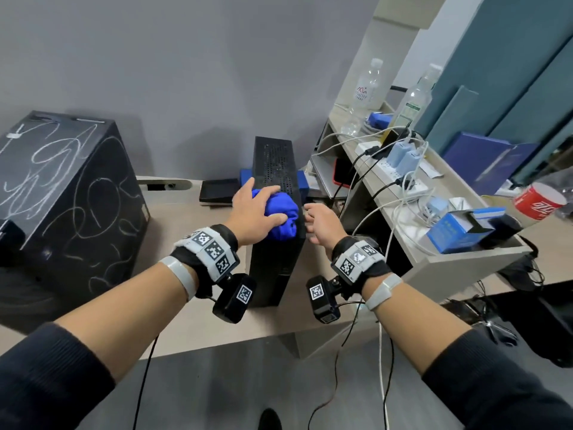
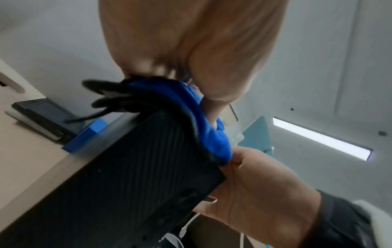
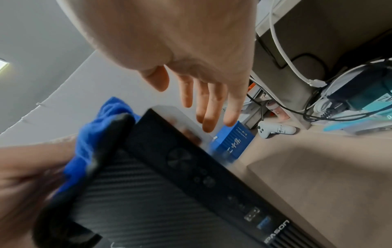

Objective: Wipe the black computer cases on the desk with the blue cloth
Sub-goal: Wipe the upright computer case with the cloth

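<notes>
Left hand (image 1: 252, 209) clutching cloth (image 1: 280, 217) atop slim case (image 1: 274, 187), right hand (image 1: 321, 223) loose beside it; hard swipe could topple case.

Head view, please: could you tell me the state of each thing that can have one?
slim black case: upright on the desk, cloth on top.
blue cloth: bunched, under the left hand.
left hand: gripping the cloth.
right hand: open, holding nothing.
large black case: covered in white scribbles.
plastic bottles: upright.
</notes>
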The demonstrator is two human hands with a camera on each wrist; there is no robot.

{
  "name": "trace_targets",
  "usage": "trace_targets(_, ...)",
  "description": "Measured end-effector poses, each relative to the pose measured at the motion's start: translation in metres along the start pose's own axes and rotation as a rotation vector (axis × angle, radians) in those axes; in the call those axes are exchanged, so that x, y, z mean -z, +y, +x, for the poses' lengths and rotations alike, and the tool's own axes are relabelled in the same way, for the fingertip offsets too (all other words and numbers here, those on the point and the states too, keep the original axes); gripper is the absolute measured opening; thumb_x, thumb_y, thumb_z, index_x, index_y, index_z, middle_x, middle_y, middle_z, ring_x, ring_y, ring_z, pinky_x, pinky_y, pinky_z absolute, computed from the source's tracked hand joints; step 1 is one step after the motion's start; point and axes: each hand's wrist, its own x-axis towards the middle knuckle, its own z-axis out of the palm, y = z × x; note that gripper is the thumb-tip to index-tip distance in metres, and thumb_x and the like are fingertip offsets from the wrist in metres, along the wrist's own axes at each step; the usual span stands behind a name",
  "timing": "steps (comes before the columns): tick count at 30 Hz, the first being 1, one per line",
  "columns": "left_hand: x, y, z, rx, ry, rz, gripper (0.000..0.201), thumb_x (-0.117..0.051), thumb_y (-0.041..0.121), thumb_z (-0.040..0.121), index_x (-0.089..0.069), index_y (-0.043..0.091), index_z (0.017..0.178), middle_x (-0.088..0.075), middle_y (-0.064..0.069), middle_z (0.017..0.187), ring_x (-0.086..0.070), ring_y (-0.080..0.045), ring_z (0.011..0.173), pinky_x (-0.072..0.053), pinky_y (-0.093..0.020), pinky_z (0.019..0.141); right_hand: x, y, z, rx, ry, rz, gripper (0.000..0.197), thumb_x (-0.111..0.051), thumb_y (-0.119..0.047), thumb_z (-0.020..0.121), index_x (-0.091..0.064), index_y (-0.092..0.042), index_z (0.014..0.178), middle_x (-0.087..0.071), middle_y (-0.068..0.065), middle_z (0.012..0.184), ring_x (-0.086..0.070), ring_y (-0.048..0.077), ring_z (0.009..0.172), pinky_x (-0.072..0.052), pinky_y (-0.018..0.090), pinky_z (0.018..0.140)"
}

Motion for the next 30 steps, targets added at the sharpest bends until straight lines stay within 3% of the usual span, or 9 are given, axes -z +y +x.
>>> trace_targets(3, -0.004, 0.008, 0.014, 0.008, 0.003, 0.154, 0.076, -0.064, 0.047, 0.091, -0.027, 0.032, 0.156, 0.003, -0.015, 0.166, 0.004, -0.036, 0.152, -0.004, -0.047, 0.122, -0.002, -0.001, 0.005, -0.055, -0.049, 0.106, 0.033, -0.037, -0.011, 0.098, -0.055, -0.013, 0.125, -0.05, -0.01, 0.083, -0.048, 0.006, 0.07, -0.05, 0.039, 0.079)
trace_targets(6, -0.013, 0.022, 0.03, -0.033, -0.022, 0.413, 0.081, -0.058, 0.057, 0.091, -0.019, 0.031, 0.157, 0.006, -0.012, 0.167, 0.008, -0.034, 0.153, -0.003, -0.054, 0.123, 0.005, 0.001, 0.014, -0.088, 0.002, 0.195, 0.035, -0.034, -0.012, 0.092, -0.059, -0.006, 0.116, -0.051, 0.005, 0.075, -0.046, 0.016, 0.058, -0.041, 0.031, 0.056)
trace_targets(9, -0.029, 0.038, 0.036, -0.065, -0.043, 0.472, 0.087, -0.061, 0.061, 0.087, -0.018, 0.033, 0.157, 0.006, -0.008, 0.167, 0.011, -0.029, 0.154, 0.003, -0.055, 0.122, 0.007, 0.0, 0.017, 0.014, 0.002, 0.061, 0.025, -0.037, -0.019, 0.083, -0.056, -0.003, 0.079, -0.048, 0.01, 0.072, -0.043, 0.02, 0.061, -0.04, 0.039, 0.063)
trace_targets(13, -0.025, 0.034, 0.04, -0.068, -0.04, 0.461, 0.088, -0.059, 0.06, 0.088, -0.013, 0.031, 0.158, 0.009, -0.007, 0.167, 0.011, -0.028, 0.154, 0.003, -0.054, 0.123, 0.009, -0.006, 0.023, 0.017, -0.035, -0.066, 0.019, -0.036, -0.024, 0.084, -0.048, -0.019, 0.071, -0.048, 0.003, 0.068, -0.042, 0.02, 0.061, -0.039, 0.033, 0.063)
trace_targets(17, 0.002, -0.003, 0.048, 0.106, -0.009, 0.217, 0.087, -0.059, 0.05, 0.093, -0.009, 0.027, 0.16, 0.008, -0.013, 0.166, 0.003, -0.034, 0.153, -0.007, -0.05, 0.124, 0.007, -0.01, 0.029, -0.002, -0.064, -0.123, 0.018, -0.041, -0.029, 0.093, -0.05, -0.025, 0.076, -0.049, -0.008, 0.078, -0.048, 0.012, 0.069, -0.04, 0.028, 0.062)
trace_targets(19, 0.007, -0.015, 0.048, 0.171, -0.033, -0.014, 0.09, -0.062, 0.043, 0.094, -0.004, 0.023, 0.16, 0.005, -0.014, 0.166, -0.008, -0.033, 0.153, -0.012, -0.044, 0.123, -0.002, -0.012, 0.029, 0.051, -0.047, -0.17, 0.031, -0.045, -0.044, 0.089, -0.058, -0.019, 0.103, -0.058, -0.004, 0.098, -0.055, 0.019, 0.092, -0.045, 0.034, 0.08)
trace_targets(21, 0.005, -0.015, 0.052, 0.181, -0.045, -0.088, 0.092, -0.061, 0.038, 0.095, 0.002, 0.02, 0.16, 0.004, -0.013, 0.166, -0.015, -0.031, 0.151, -0.015, -0.041, 0.121, -0.012, -0.013, 0.025, 0.07, -0.062, -0.227, 0.054, -0.048, -0.05, 0.088, -0.049, -0.011, 0.125, -0.056, 0.0, 0.12, -0.053, 0.021, 0.114, -0.041, 0.037, 0.097)
trace_targets(27, 0.012, -0.006, 0.088, 0.23, -0.021, -0.119, 0.091, -0.059, 0.039, 0.097, 0.003, 0.018, 0.16, -0.003, -0.016, 0.165, -0.025, -0.033, 0.147, -0.021, -0.038, 0.118, -0.007, -0.014, 0.036, 0.066, -0.132, -0.276, 0.046, -0.042, -0.049, 0.095, -0.049, -0.011, 0.119, -0.056, 0.009, 0.128, -0.05, 0.028, 0.122, -0.037, 0.038, 0.097)
trace_targets(30, 0.011, -0.014, 0.101, 0.224, -0.032, -0.111, 0.091, -0.058, 0.042, 0.096, 0.002, 0.019, 0.16, -0.009, -0.018, 0.163, -0.03, -0.035, 0.145, -0.024, -0.041, 0.118, -0.005, -0.016, 0.042, 0.054, -0.149, -0.291, 0.067, -0.046, -0.06, 0.084, -0.049, -0.007, 0.125, -0.058, 0.01, 0.127, -0.053, 0.029, 0.12, -0.039, 0.036, 0.093)
